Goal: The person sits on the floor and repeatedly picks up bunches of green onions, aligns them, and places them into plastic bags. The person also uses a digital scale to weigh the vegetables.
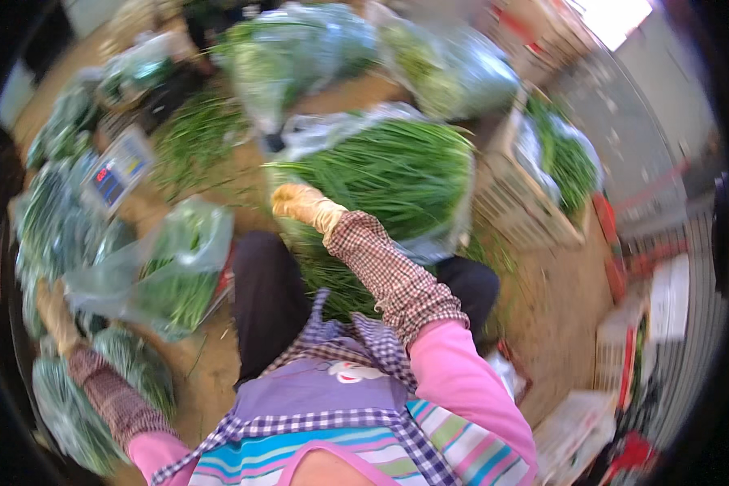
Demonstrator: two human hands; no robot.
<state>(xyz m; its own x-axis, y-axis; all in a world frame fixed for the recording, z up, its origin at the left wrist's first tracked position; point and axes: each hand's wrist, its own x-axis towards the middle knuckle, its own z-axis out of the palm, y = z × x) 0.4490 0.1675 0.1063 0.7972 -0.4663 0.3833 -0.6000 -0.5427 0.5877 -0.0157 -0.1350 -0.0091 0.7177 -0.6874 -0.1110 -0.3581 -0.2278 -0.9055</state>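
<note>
My right hand, in a pale yellow glove, lies at the left edge of a big heap of long green garlic chives. Its fingers look curled; whatever they hold, if anything, is hidden. Far out to the left, my gloved left hand closes on the stretched mouth of a clear plastic bag. Cut green chives fill that bag, which rests on something red-edged, mostly covered. The heap sits in a large plastic liner between and beyond my knees.
Filled bags of greens line the left side, with more bags below. A display stands near loose chives. Large bags lie behind the heap. At right are a plastic crate and white boxes.
</note>
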